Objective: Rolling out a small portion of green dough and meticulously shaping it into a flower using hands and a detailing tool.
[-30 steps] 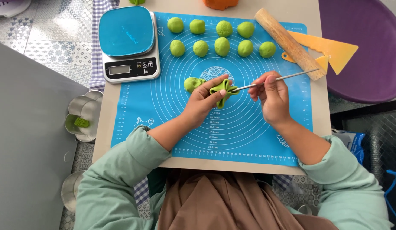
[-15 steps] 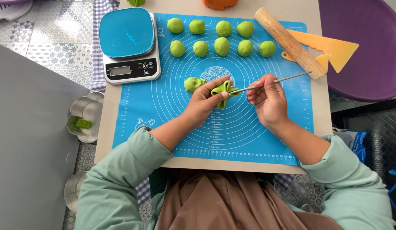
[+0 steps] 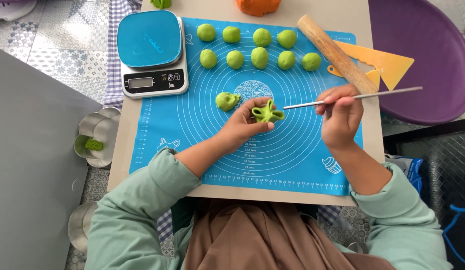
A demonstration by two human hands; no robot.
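Observation:
My left hand (image 3: 242,125) holds a green dough piece (image 3: 268,112) pinched into a flower-like shape, just above the blue silicone mat (image 3: 192,130). My right hand (image 3: 340,115) grips a thin metal stick (image 3: 372,94); its tip points at the dough from the right, a short gap away. A rough green dough lump (image 3: 226,100) lies on the mat just left of my left hand. Two rows of several green dough balls (image 3: 259,57) sit at the far side of the mat.
A blue-topped digital scale (image 3: 151,52) stands at the mat's far left. A wooden rolling pin (image 3: 336,52) and a yellow plastic scraper (image 3: 380,62) lie at the far right, beside a purple tub (image 3: 432,60). Orange dough (image 3: 257,6) sits at the far edge. Metal moulds (image 3: 95,135) rest left of the table.
My right hand has drawn the stick back to the right, so its tip no longer touches the dough. My left hand still holds the shaped piece in about the same place.

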